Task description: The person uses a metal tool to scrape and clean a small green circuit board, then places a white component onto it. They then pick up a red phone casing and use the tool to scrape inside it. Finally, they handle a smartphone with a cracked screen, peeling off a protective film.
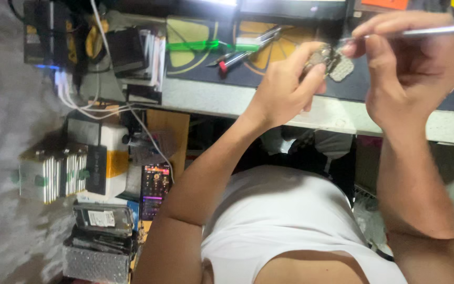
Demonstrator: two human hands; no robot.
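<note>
In the upper right of the frame, your left hand pinched a small metal part, while your right hand gripped a thin metal tool touching it.

Left hand: pinches small silvery metal part | right hand: grips thin metal rod tool, tip at part | below: white-edged counter, dark patterned mat

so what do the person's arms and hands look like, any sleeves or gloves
Both arms are bare from shoulder to wrist: no sleeves, gloves, watch or rings show. The left hand and right hand are uncovered. The person wears a white sleeveless top, which leaves the arms free.
</note>
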